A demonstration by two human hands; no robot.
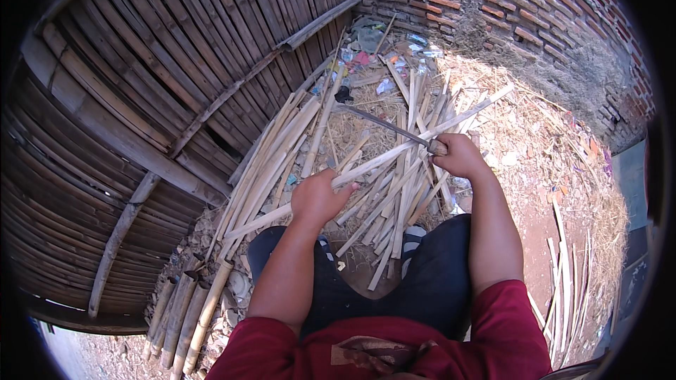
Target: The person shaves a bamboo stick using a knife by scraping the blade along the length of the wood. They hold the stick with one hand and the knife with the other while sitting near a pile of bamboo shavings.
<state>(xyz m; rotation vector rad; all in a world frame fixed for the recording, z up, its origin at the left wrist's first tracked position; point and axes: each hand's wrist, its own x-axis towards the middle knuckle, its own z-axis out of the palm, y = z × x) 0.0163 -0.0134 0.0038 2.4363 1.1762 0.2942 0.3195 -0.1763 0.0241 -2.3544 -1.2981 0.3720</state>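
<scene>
My left hand [317, 197] is closed around a long pale bamboo strip [380, 160], which slants from my left knee up to the far right. In my right hand [461, 156] is the wooden handle of a machete [389, 124]. Its thin dark blade points toward the far left. Near the handle the blade meets or crosses the strip; whether the edge bites into it I cannot tell. Below both hands lies a heap of split bamboo pieces [398, 204], in front of my bent knees.
Longer bamboo strips [282, 141] lean by a slatted bamboo wall [190, 49] on the left. Cut bamboo poles [184, 309] stand at lower left. A brick wall [521, 7] closes the far side. Litter [366, 42] lies in the far corner; more thin strips [563, 281] lie right.
</scene>
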